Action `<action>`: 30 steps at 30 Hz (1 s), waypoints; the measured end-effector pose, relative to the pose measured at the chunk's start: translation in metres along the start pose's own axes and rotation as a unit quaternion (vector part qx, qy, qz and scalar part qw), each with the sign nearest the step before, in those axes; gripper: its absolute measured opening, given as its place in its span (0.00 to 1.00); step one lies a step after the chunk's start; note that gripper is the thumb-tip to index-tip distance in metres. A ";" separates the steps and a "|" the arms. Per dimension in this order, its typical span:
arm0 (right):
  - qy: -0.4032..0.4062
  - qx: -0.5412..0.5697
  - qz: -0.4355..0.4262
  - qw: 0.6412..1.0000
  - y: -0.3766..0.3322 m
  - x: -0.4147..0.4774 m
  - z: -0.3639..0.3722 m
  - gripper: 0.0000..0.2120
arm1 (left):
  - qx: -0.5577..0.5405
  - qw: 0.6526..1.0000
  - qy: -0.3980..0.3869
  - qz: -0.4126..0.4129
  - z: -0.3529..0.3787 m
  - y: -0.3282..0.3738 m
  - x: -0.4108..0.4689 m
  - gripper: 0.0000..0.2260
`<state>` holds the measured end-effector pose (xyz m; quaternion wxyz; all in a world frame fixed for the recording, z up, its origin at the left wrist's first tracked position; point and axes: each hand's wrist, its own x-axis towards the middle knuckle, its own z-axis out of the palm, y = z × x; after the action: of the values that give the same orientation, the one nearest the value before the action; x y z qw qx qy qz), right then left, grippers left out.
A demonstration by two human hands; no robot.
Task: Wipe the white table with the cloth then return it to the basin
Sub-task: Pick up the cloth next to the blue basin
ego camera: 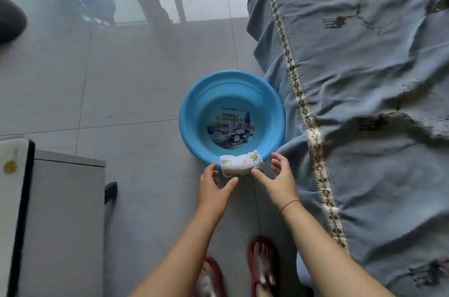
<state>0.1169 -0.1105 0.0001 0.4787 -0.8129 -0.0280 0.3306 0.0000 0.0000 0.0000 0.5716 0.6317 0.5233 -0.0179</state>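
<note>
1. You're standing over the blue basin on the tiled floor. The cloth is not down inside it but folded into a small pad and draped over the near rim.
2. Your left hand is just beside the cloth's left end and your right hand just beside its right end. The right thumb tip is at the lower corner, though I cannot tell whether it touches.
3. The grip is released on both sides: fingers spread and lightly curved, holding nothing.
4. By my read this is thin printed fabric, soft and light, and possibly damp. Lift it by one corner and it will likely sag and fall open.
5. The best hold looks like a pinch on both short ends. You could also scoop the whole pad in one hand, thumb on top and fingers beneath, and lift it straight off the rim.
6. Watch the basin: it looks like light plastic, so pressing on that rim could tip or skid it.
7. The white surface sits at your far left, well apart from the basin, and I cannot tell from here whether it has been wiped
</note>
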 end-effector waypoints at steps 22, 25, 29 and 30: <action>0.023 -0.021 0.067 0.997 0.075 0.073 0.025 0.09 | 0.032 0.993 0.075 -0.087 0.045 -0.045 0.078 0.15; -0.012 -0.003 0.056 0.998 0.060 0.064 0.020 0.08 | 0.023 0.996 0.072 -0.051 0.038 -0.029 0.070 0.09; -0.024 0.004 0.008 1.000 0.025 0.049 0.010 0.05 | 0.014 0.997 0.081 -0.005 0.021 -0.001 0.055 0.06; -0.028 0.006 0.000 1.000 0.014 0.045 0.007 0.06 | 0.011 0.997 0.082 0.005 0.016 0.008 0.050 0.06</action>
<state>0.1440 -0.0961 -0.0362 0.4823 -0.8005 -0.0398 0.3536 0.0372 0.0217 -0.0304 0.5195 0.6403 0.5650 0.0314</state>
